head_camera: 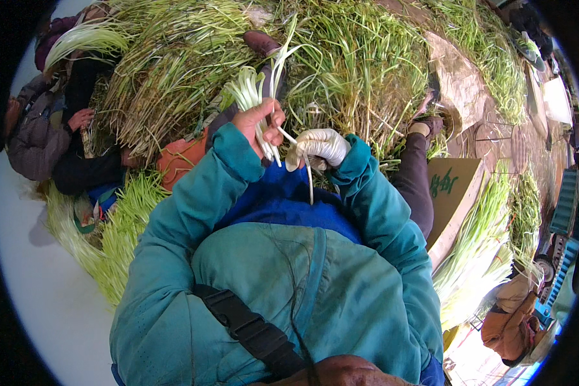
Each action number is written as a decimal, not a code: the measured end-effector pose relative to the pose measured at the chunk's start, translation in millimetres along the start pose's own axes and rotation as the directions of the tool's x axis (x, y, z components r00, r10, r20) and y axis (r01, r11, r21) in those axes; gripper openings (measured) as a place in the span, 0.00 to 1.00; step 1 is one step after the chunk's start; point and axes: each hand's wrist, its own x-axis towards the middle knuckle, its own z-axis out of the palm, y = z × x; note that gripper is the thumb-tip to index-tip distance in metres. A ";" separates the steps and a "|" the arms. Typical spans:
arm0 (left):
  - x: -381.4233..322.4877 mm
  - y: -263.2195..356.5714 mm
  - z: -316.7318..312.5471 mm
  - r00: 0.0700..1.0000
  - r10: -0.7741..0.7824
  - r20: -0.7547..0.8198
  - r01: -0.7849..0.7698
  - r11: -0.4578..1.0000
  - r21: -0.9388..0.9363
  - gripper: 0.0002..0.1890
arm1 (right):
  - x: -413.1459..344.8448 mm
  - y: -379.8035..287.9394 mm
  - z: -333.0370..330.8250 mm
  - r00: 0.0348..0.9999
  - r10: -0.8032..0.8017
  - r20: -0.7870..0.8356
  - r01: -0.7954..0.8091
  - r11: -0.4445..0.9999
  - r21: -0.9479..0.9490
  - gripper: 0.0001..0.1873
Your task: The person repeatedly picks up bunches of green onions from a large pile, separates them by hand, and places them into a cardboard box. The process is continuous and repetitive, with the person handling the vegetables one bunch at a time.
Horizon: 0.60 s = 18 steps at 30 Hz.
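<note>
My left hand [259, 124], bare, grips a small bundle of white-stemmed green shoots [246, 90], which look like garlic greens or chives. One longer shoot [282, 55] stands up from the same hand with its leaves spread. My right hand [321, 148] wears a whitish glove and pinches the lower end of that shoot. A thin pale strip [310, 182] hangs below the glove over the blue apron [289, 207]; whether it is still joined to the shoot I cannot tell. The two hands are close together above my lap.
Heaps of loose shoots [173, 82] spread before my legs. Trimmed shoots [130, 227] lie at the left, and a pale bundle [473, 270] lies beside a cardboard box [451, 193] at the right. People sit nearby, one in a grey jacket [41, 140] at left, another in orange-brown [509, 323] at lower right.
</note>
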 end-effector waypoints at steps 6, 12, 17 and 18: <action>24.7 -0.1 -0.9 0.999 -0.007 -0.051 0.006 1.000 -0.008 0.08 | 7.5 6.1 -11.1 0.995 -0.034 0.096 0.021 0.991 0.135 0.13; 44.1 6.5 -5.4 0.991 0.005 -0.133 0.000 0.999 0.039 0.07 | 13.8 25.2 3.4 0.983 -0.121 -0.136 0.156 0.947 0.282 0.13; 46.4 -2.3 -15.6 0.978 0.056 -0.199 -0.040 0.996 0.083 0.07 | -18.5 10.5 27.5 0.931 -0.064 -0.358 0.070 0.998 0.003 0.13; 49.1 5.2 -22.7 0.979 0.067 -0.194 -0.068 0.998 0.001 0.07 | -33.5 3.1 38.2 0.948 -0.045 -0.315 0.023 0.997 -0.074 0.13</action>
